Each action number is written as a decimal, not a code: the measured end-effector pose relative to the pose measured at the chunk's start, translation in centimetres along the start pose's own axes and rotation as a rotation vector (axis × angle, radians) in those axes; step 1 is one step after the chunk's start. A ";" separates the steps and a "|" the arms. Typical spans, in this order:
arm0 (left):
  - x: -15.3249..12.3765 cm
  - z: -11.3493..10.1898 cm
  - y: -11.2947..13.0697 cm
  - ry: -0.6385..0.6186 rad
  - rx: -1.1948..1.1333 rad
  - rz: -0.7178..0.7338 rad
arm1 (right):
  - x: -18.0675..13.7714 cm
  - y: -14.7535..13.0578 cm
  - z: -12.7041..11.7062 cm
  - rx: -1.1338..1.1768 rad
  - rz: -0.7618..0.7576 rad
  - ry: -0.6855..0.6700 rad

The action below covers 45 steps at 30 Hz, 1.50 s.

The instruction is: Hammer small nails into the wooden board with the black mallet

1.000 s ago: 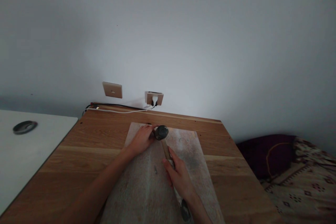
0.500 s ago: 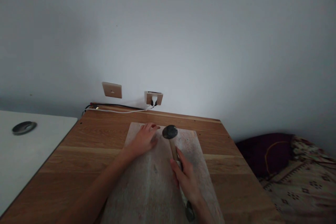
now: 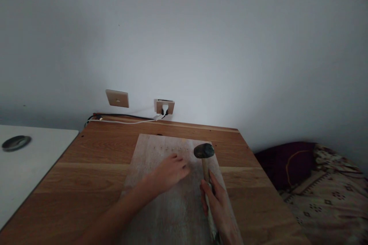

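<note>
My right hand (image 3: pixel 220 208) is wrapped round the wooden handle of a hammer (image 3: pixel 204 160), whose dark head sits over the far right part of a pale worn board (image 3: pixel 149 153). My left hand (image 3: pixel 169 171) rests on the middle of that board with its fingers curled together, just left of the hammer handle. What those fingers hold, if anything, is hidden. A faint row of small marks runs across the board's far end. The board lies on a wooden table (image 3: pixel 92 160).
A white surface (image 3: pixel 31 164) with a dark round object (image 3: pixel 15 142) adjoins the table on the left. Wall sockets (image 3: pixel 165 106) and cables (image 3: pixel 120 119) run along the table's far edge. A dark cushion (image 3: pixel 284 160) and patterned fabric (image 3: pixel 333 199) lie to the right.
My left hand has pulled back from the board's far end to its middle. The hammer and my right hand have shifted to the right. The view has turned slightly right.
</note>
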<state>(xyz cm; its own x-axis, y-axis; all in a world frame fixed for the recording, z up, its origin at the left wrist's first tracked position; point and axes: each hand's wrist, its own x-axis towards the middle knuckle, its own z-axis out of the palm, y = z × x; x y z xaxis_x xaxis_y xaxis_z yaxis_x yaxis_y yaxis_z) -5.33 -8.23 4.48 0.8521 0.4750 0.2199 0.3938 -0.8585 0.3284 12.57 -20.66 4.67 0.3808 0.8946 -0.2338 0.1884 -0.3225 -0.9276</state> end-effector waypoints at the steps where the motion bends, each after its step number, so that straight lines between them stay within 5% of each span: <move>1: -0.3 -0.5 -1.3 0.013 -0.011 -0.032 | -0.1 0.0 0.1 -0.006 -0.005 -0.009; 5: -1.8 -1.9 -6.8 0.278 -0.183 -0.360 | -0.1 0.8 0.6 0.005 0.006 -0.006; 9: -3.2 -1.1 -9.4 0.338 -0.287 -0.461 | 0.0 1.6 1.5 0.030 0.002 -0.025; 37: -3.5 0.9 -9.6 0.352 -0.317 -0.492 | 1.5 -2.4 7.7 -0.049 -0.175 -0.384; 45: -3.6 0.3 -9.6 0.356 -0.364 -0.527 | 2.0 -2.0 8.1 -0.141 -0.216 -0.370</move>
<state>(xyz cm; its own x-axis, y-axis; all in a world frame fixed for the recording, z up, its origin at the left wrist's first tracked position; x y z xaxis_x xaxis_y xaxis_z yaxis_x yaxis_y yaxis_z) -12.04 -1.76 0.22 0.3926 0.8947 0.2132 0.5282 -0.4091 0.7440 5.67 -15.73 3.68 -0.0258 0.9882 -0.1511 0.3594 -0.1319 -0.9238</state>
